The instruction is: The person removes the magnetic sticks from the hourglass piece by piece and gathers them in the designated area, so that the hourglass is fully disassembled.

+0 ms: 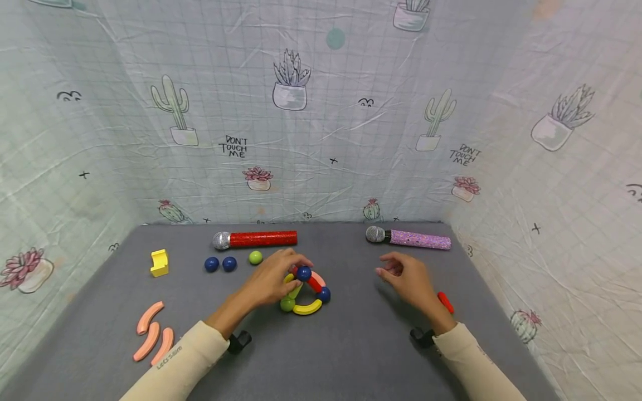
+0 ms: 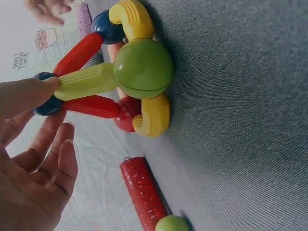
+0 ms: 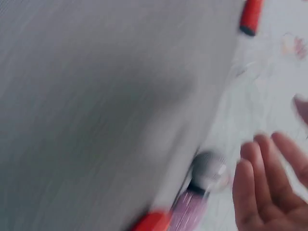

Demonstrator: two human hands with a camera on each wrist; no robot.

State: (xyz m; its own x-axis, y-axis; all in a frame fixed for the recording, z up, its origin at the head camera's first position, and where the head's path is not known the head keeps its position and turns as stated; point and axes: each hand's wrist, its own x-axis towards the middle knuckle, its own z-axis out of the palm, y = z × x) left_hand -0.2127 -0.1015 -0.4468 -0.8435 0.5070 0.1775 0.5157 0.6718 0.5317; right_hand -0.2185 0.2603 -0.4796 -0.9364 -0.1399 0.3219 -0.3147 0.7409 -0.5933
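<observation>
My left hand (image 1: pixel 275 278) pinches the blue ball at the top of a small pyramid of magnetic balls and rods (image 2: pixel 144 67), its thumb and fingertips around that ball. From the top, red rods (image 2: pixel 91 108) and a light green rod (image 2: pixel 86 81) slope down to the lower balls. Curved yellow rods (image 1: pixel 307 308) and a pink one (image 1: pixel 318 278) join green, blue and red balls around the base, which rests on the table. My right hand (image 1: pixel 411 278) hovers over the table to the right, fingers loosely bent and holding nothing; its wrist view is blurred.
A red microphone (image 1: pixel 263 239) and a purple one (image 1: pixel 420 239) lie at the back. Two blue balls (image 1: pixel 212 264) and a green ball (image 1: pixel 256 257) sit left of centre. At left are a yellow block (image 1: pixel 159 263) and curved pink rods (image 1: pixel 146 341); a red rod (image 1: pixel 445 302) lies beside my right wrist.
</observation>
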